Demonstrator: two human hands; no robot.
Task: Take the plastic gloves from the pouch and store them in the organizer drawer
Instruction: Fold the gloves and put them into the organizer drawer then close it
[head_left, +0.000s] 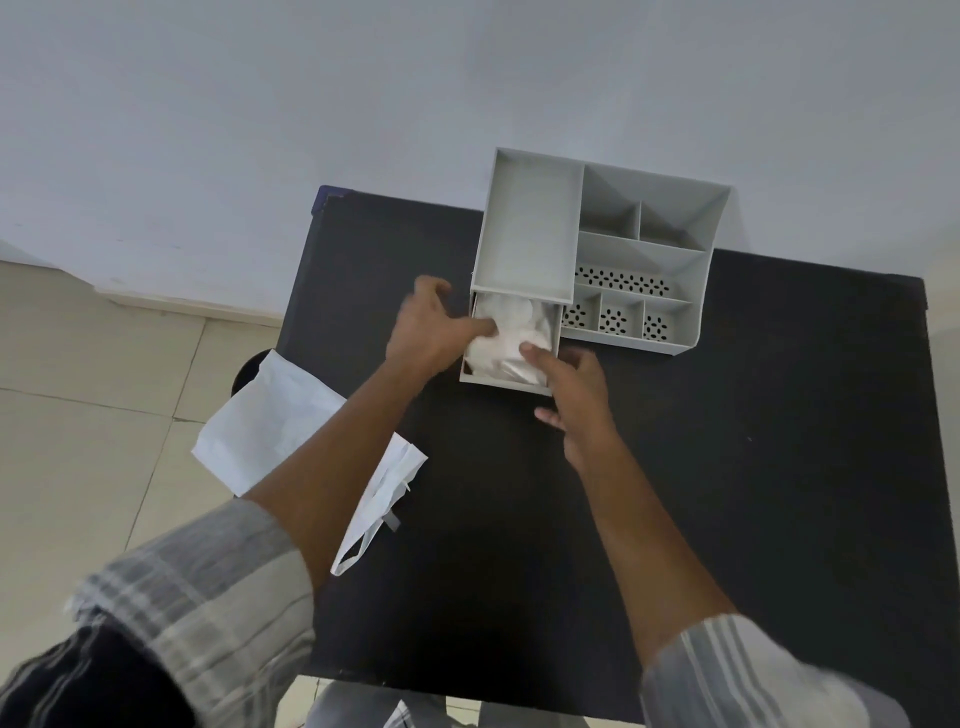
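A grey organizer (530, 228) stands at the far side of a black table (727, 467). Its drawer (501, 380) is pulled out toward me and holds crumpled clear plastic gloves (511, 332). My left hand (431, 327) reaches in from the drawer's left side, its fingers pressing on the gloves. My right hand (576, 395) is at the drawer's front right corner, its index finger touching the gloves. A white pouch (275, 431) lies flat at the table's left edge, partly under my left forearm.
The organizer's right half has several open compartments (639, 244), some with perforated floors. A white wall rises behind the table. Beige floor tiles (78, 415) lie to the left. A dark round object (247, 371) shows behind the pouch.
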